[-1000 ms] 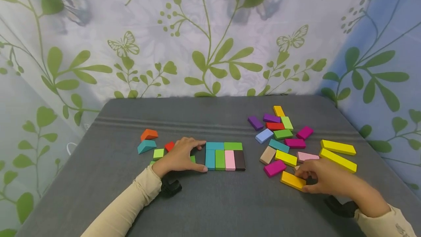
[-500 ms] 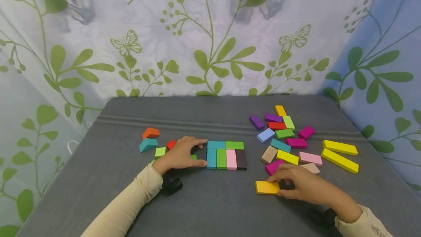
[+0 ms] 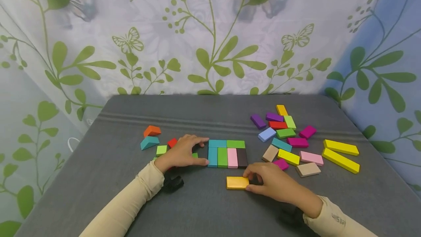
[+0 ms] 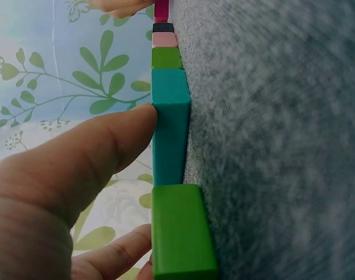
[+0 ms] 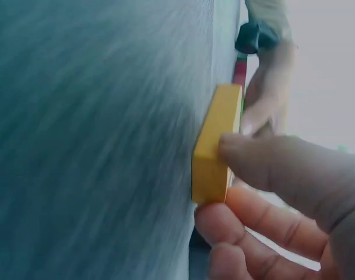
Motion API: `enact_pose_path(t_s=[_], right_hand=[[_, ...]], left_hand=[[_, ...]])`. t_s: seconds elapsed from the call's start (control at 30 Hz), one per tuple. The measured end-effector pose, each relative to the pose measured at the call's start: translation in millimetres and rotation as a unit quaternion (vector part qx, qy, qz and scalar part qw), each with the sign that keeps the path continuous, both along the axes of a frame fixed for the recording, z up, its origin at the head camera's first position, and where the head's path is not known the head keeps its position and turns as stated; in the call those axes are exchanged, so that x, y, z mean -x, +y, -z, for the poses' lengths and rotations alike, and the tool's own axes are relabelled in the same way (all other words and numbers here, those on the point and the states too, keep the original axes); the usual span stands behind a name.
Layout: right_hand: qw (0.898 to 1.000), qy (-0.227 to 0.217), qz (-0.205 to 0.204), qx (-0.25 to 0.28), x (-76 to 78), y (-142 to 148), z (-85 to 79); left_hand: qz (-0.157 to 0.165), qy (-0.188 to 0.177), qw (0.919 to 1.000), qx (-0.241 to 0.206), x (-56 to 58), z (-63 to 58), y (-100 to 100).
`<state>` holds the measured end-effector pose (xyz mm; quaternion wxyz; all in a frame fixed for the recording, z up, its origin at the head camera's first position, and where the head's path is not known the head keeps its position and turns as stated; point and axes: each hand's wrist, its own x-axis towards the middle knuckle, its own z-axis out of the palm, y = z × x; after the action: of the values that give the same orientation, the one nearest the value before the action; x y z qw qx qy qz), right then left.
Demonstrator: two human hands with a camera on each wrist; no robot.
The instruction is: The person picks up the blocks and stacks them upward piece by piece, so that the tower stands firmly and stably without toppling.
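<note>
In the head view, small coloured blocks lie flush as a rectangle: a teal block (image 3: 217, 143) and a green block (image 3: 235, 144) along the back, with teal, green, pink (image 3: 232, 158) and dark brown (image 3: 242, 157) blocks upright in front. My left hand (image 3: 184, 152) is beside its left edge, thumb and forefinger extended and spread; in the left wrist view the thumb touches the teal block (image 4: 170, 140). My right hand (image 3: 276, 181) pinches an orange-yellow block (image 3: 237, 183) by its right end, just in front of the rectangle. In the right wrist view this block (image 5: 217, 134) lies low along the cloth.
Several loose blocks lie to the right, among them two long yellow blocks (image 3: 341, 160) and a beige one (image 3: 308, 169). Left of my left hand are an orange block (image 3: 152, 131), a teal one (image 3: 149, 142) and a light green one (image 3: 161, 150). Grey cloth (image 3: 204, 211) covers the table.
My right hand has carried the orange-yellow block leftward from the right-hand pile to in front of the rectangle, turning it straight. My left hand has stayed at the rectangle's left edge.
</note>
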<state>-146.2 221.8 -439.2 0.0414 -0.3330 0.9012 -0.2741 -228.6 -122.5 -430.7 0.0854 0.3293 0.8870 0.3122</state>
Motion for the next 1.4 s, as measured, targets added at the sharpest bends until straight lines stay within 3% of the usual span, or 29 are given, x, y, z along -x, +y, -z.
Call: enact_pose_path(t_s=[0.13, 0.27, 0.57, 0.87, 1.4], right_hand=[[0.999, 0.006, 0.020, -0.026, -4.6, -28.4, -22.7], [0.998, 0.024, 0.030, -0.052, -3.0, -46.6, -31.6], [0.995, 0.029, 0.051, -0.082, 4.4, -64.5, -33.3], [0.994, 0.046, 0.059, -0.082, 6.8, -72.9, -36.3], [0.995, 0.045, 0.064, -0.065, 10.9, -74.3, -34.2]], left_hand=[[0.000, 0.001, 1.0000, 0.003, 0.4, -0.5, 1.4], [-0.002, 0.001, 1.0000, 0.005, 0.4, -0.9, 2.6], [0.005, -0.013, 0.9998, 0.014, 1.8, -1.1, 4.9], [0.023, -0.006, 0.9981, 0.056, 0.8, -4.2, 4.2], [0.022, -0.001, 0.9987, 0.046, -2.1, -5.4, 1.0]])
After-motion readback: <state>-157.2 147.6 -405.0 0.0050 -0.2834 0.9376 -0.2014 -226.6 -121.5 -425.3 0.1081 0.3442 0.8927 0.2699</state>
